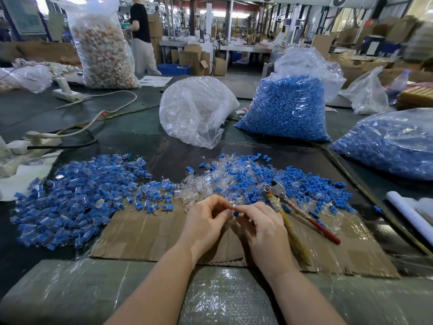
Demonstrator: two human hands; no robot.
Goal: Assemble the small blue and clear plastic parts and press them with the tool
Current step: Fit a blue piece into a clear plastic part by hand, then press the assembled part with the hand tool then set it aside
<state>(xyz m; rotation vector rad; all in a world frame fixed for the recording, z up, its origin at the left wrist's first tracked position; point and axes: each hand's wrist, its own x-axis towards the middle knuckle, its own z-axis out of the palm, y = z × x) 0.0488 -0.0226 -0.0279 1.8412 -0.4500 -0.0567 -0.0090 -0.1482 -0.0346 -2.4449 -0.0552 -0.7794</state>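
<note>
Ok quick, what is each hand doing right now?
Left hand: fingers pinched on a small clear part, hard to see.
Right hand: fingers pinched on a small blue part.

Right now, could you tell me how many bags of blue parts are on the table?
2: one upright bag behind the loose pile, one lying bag at the right edge. More may sit outside the view.
</note>
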